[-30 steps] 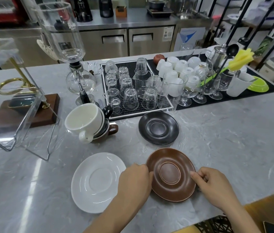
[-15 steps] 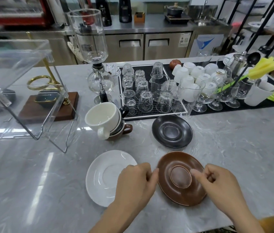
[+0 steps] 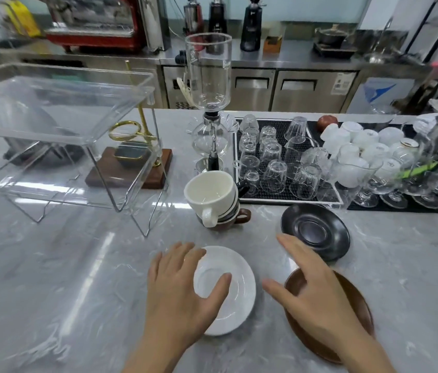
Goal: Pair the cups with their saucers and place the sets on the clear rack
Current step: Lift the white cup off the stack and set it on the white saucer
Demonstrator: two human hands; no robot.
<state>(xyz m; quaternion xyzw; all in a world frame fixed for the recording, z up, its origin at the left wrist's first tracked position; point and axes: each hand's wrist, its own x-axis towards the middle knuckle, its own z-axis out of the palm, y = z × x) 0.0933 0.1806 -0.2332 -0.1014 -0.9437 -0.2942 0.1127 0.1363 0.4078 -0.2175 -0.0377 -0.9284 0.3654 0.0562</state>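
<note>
Three saucers lie on the grey marble counter: a white saucer (image 3: pixel 235 286) in front of me, a brown saucer (image 3: pixel 357 319) at the lower right, a black saucer (image 3: pixel 317 230) beyond it. Behind them stands a tilted stack of cups, a white cup (image 3: pixel 211 193) on top, a dark cup in the middle, a brown cup (image 3: pixel 239 218) at the bottom. My left hand (image 3: pixel 182 294) hovers open over the white saucer's left part. My right hand (image 3: pixel 317 292) spreads open above the brown saucer's left edge. The clear rack (image 3: pixel 59 146) stands at the left.
A glass siphon coffee maker (image 3: pixel 209 103) rises behind the cups. A black mat (image 3: pixel 287 195) with several upturned glasses, white cups and stemmed glasses fills the right back. A wooden base with a brass stand (image 3: pixel 137 168) sits behind the rack.
Both hands have let go of the brown saucer and opened. The left hand moved left over the white saucer, the right hand lifted toward the middle. The view swung left.
</note>
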